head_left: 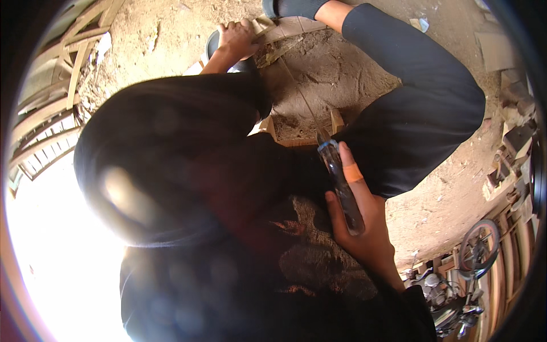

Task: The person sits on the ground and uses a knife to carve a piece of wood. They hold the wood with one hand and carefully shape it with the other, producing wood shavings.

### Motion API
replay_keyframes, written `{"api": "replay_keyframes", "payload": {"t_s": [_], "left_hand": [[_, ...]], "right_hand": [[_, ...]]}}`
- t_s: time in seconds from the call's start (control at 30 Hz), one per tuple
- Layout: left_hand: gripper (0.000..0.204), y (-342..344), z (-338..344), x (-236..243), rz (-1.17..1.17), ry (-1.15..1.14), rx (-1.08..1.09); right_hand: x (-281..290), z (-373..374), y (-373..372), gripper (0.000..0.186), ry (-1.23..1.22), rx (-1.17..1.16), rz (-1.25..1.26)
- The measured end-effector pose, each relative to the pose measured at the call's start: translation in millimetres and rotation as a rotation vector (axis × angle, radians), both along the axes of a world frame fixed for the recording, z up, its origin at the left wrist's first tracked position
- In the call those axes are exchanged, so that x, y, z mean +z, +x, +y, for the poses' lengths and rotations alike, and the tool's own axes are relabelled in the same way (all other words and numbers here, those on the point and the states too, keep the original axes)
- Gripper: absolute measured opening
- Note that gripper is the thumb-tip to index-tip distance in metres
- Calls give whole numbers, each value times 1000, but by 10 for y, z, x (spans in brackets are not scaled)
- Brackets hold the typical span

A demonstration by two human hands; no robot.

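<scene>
My right hand (364, 219) is closed around a dark-handled tool (343, 188) with a blue band near its front end. Its index finger, wrapped in an orange strip, lies along the handle, and the thumb presses the other side. From the tool's metal front a long thin line, like a blade seen edge-on, runs toward a pale wooden piece (285, 28); I cannot tell the tool's exact kind. Farther off, my left hand (236, 40) curls its fingers over the left end of that wood, beside a foot in dark footwear (212, 44). Its palm side is hidden.
My bent right leg (421, 97) in dark trousers frames the bare earth ground (319, 68). Short wooden blocks (337, 121) stand between my legs. Scrap wood (515, 137) lies at right, with a motorcycle (456, 285) at lower right. A wooden frame (51, 108) stands far left.
</scene>
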State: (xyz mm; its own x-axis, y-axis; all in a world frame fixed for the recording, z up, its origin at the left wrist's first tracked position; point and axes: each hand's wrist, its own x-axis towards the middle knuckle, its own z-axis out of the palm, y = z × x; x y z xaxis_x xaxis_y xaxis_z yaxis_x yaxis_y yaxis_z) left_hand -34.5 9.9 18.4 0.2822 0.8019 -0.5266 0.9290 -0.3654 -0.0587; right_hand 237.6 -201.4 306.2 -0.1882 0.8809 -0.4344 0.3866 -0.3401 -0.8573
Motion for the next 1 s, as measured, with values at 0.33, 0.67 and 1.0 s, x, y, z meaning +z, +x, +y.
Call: {"api": "replay_keyframes", "payload": {"t_s": [0.33,0.67,1.0], "left_hand": [[69,72,-32,-106,2,21,36],[58,69,-36,-115,-116,29,99],[64,87,-36,-23,-23,11,72]], "right_hand": [[-150,287,-9,75,-216,-53,118],[-130,243,-173,52,-365,-204,72],[135,37,86,45,-259,21,-306]]}}
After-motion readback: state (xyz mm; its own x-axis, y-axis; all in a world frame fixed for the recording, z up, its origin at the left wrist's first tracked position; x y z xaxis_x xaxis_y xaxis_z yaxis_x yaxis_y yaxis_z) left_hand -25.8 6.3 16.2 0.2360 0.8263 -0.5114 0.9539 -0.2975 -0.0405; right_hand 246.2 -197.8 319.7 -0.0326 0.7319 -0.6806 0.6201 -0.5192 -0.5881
